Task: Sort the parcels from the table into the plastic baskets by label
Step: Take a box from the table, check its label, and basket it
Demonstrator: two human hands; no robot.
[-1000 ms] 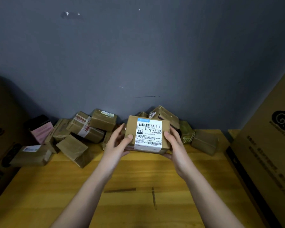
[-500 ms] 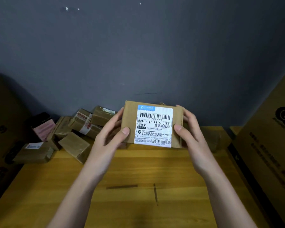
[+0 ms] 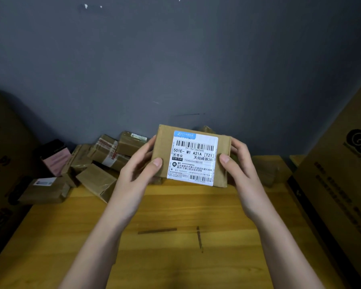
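I hold a small brown cardboard parcel [image 3: 165, 147] up above the wooden table [image 3: 175, 215], its white shipping label [image 3: 193, 158] with barcodes facing me. My left hand [image 3: 137, 171] grips its left edge, thumb on the front. My right hand [image 3: 241, 170] grips its right edge the same way. Behind it, several more brown parcels [image 3: 111, 152] lie piled against the wall at the table's back left. No plastic basket is in view.
A pink-and-black box [image 3: 55, 158] and a labelled parcel [image 3: 44, 189] sit at the far left of the pile. Large cardboard cartons stand at the left [image 3: 2, 163] and the right [image 3: 342, 184] of the table. A dark grey wall [image 3: 175, 59] closes the back.
Both hands have lifted the parcel from just above the pile and brought it nearer to me, so its label looks larger. The pile has not moved.
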